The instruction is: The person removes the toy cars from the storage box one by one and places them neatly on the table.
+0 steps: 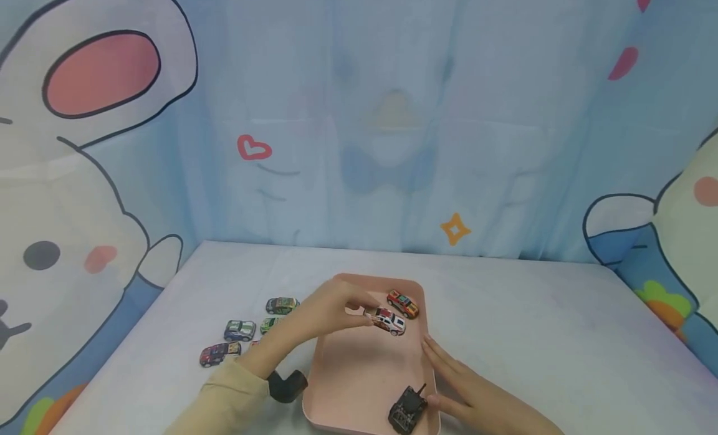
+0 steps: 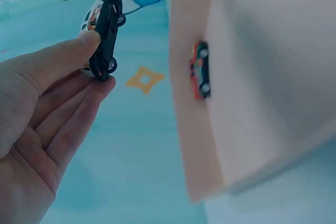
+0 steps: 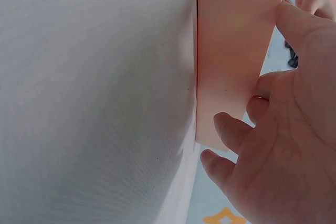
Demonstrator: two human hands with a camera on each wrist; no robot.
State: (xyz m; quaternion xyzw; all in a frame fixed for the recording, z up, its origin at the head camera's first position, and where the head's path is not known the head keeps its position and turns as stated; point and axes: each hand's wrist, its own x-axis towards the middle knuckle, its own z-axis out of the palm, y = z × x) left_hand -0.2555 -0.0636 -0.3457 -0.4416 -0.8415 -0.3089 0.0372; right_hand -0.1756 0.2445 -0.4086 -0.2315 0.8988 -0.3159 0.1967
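Over the far part of a pink tray (image 1: 359, 366), my left hand (image 1: 331, 307) pinches a white and red toy car (image 1: 389, 321) between thumb and fingers. In the left wrist view the car's black underside (image 2: 107, 38) and wheels face the camera. A red and yellow toy car (image 1: 402, 304) lies in the tray's far right corner. The near right corner holds a black toy tank (image 1: 408, 410). My right hand (image 1: 471, 388) rests at the tray's right side; in the right wrist view its fingers (image 3: 233, 132) are extended, loosely bent, along the outer wall.
Left of the tray, several toy cars stand on the white table (image 1: 538, 323), among them a green one (image 1: 282, 305), a green-white one (image 1: 240, 330) and a dark red-blue one (image 1: 220, 354). A black curved object (image 1: 287, 386) shows beside the left sleeve. Behind hangs a blue cartoon curtain (image 1: 392, 192).
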